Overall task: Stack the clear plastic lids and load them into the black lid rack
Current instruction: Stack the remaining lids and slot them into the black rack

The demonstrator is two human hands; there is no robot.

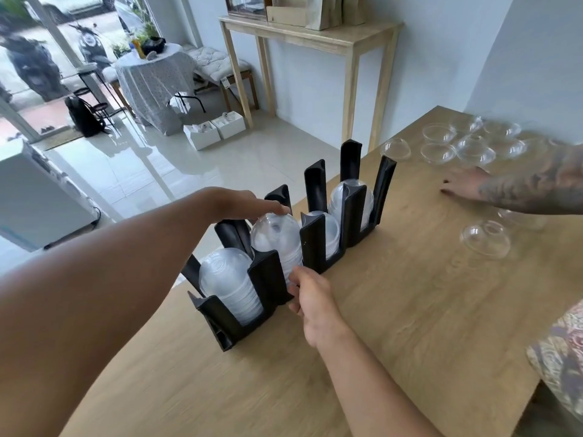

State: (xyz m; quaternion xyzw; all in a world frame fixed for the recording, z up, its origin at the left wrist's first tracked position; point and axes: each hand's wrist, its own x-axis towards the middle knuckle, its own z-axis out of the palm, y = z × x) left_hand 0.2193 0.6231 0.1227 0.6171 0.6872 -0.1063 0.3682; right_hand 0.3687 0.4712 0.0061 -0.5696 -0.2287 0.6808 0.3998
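Note:
The black lid rack (pixel 271 280) stands on the wooden table (pixel 394 310), its slots in a row running from near left to far right. All of its slots hold stacks of clear dome lids. My left hand (pixel 239 205) rests its fingertips on top of the stack in the second slot (pixel 276 239). My right hand (pixel 310 299) touches the front of that same stack low down, fingers curled at the rack's front posts. The nearest slot holds a stack (pixel 225 279); two further stacks (pixel 350 197) sit beyond. Loose clear lids (pixel 454 145) lie at the table's far right.
Another person's tattooed hand (pixel 467 186) reaches over the table from the right near the loose lids, with one lid (pixel 485 238) lying closer. A patterned sleeve (pixel 561 351) shows at the right edge. The table's left edge drops to the tiled floor (pixel 189 165).

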